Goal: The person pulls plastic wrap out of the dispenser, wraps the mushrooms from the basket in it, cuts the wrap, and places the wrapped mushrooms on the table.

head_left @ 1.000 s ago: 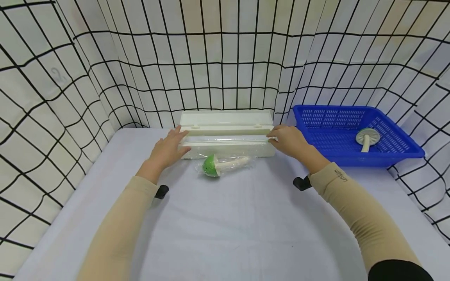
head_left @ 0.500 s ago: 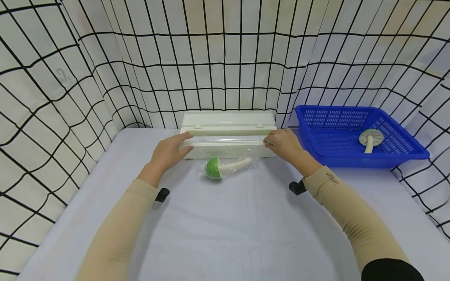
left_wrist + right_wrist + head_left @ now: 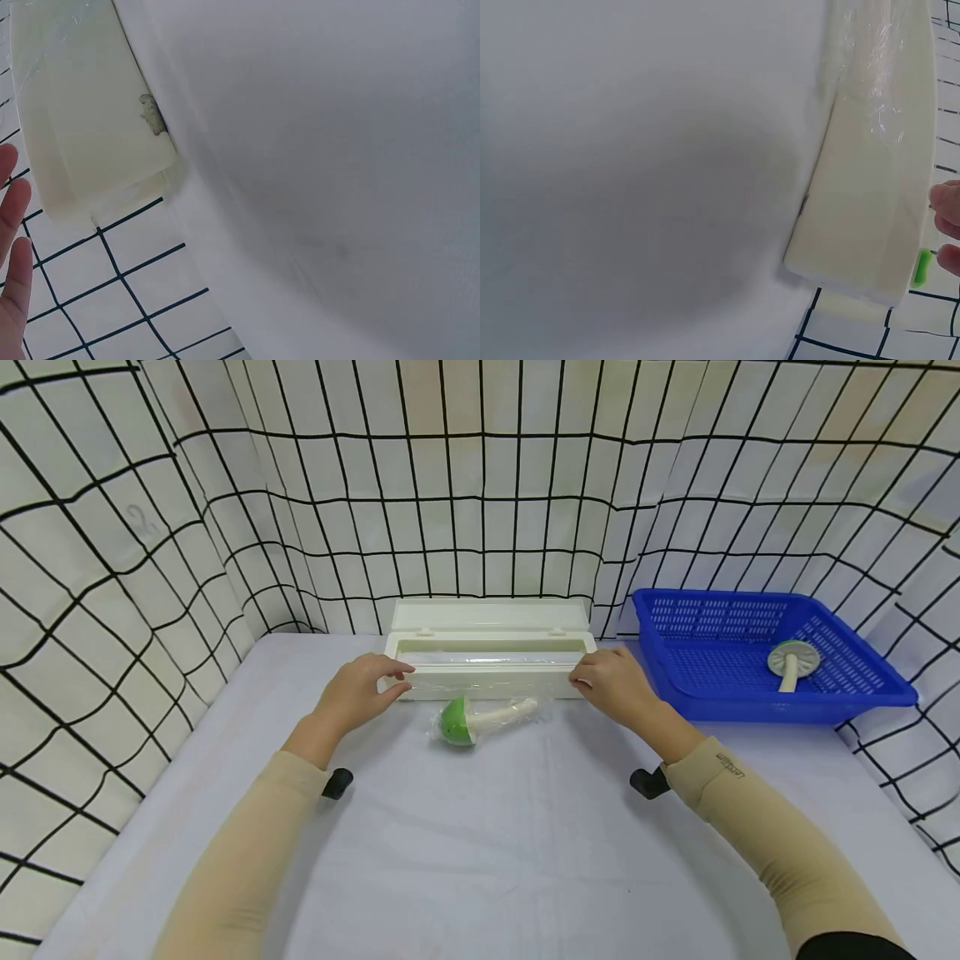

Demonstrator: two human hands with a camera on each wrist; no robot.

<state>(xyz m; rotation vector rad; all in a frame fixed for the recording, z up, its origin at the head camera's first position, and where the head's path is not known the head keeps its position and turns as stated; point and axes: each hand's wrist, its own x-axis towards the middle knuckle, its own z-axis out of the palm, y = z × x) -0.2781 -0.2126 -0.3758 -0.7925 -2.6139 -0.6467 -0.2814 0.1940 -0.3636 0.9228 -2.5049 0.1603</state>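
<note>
In the head view, a white cling film dispenser (image 3: 491, 681) stands with its lid (image 3: 491, 614) raised and a film roll (image 3: 491, 657) inside. Clear film hangs over its front. Before it lies a toy mushroom (image 3: 491, 718) with green cap and white stem, covered in film. My left hand (image 3: 360, 689) is at the dispenser's left end, thumb and fingers apart. At the right end my right hand (image 3: 611, 685) has curled fingers; I cannot tell what they hold. Beside its fingertips (image 3: 946, 202) in the right wrist view shows a small green piece (image 3: 921, 268).
A blue basket (image 3: 757, 706) at the right holds another toy mushroom (image 3: 793, 660), stem toward me. Black wire mesh (image 3: 480, 497) encloses the back and sides of the table, which wears a white cloth (image 3: 480, 843).
Both hands have come down and toward me from the dispenser's upper part to its front ends. The left thumb and fingers have drawn back from the rim. The wrapped mushroom stays before the dispenser.
</note>
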